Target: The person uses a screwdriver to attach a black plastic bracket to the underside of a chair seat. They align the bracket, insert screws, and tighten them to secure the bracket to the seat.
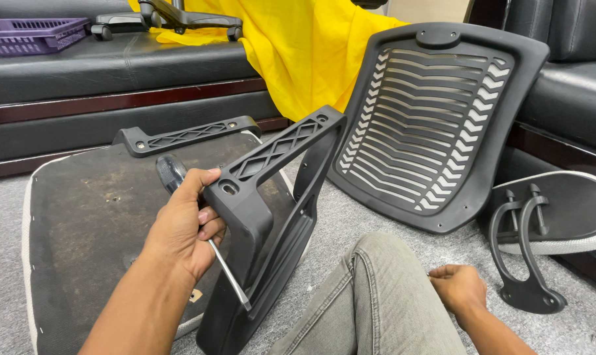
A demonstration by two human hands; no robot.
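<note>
left hand (183, 227): closed around a screwdriver (203, 223) and pressed against the black plastic armrest (265, 223), thumb up along the tool's handle, fingers curled against the armrest's upper bend.
right hand (459, 286): low at the right, beside the knee in grey trousers (377, 302), fingers loosely curled over the carpet (377, 217); whether it holds anything cannot be told.
screwdriver: dark handle at upper left above the thumb, metal shaft running down and to the right, tip low against the armrest's upright part. long axis slanted from upper left to lower right.
armrest: stands on the floor in front of the person, angled; its latticed top bar points up and to the right, its long upright leg runs down to the lower left.
seat cushion (88, 223): lies upside down just left of the armrest, with a second armrest (186, 137) along its far edge.
backrest (436, 125): slatted black shell leaning upright against the sofa (574, 98) at right.
bracket (525, 256): curved black part on the floor, near the right hand.
behind: yellow cloth (304, 46), purple basket (28, 33).
</note>
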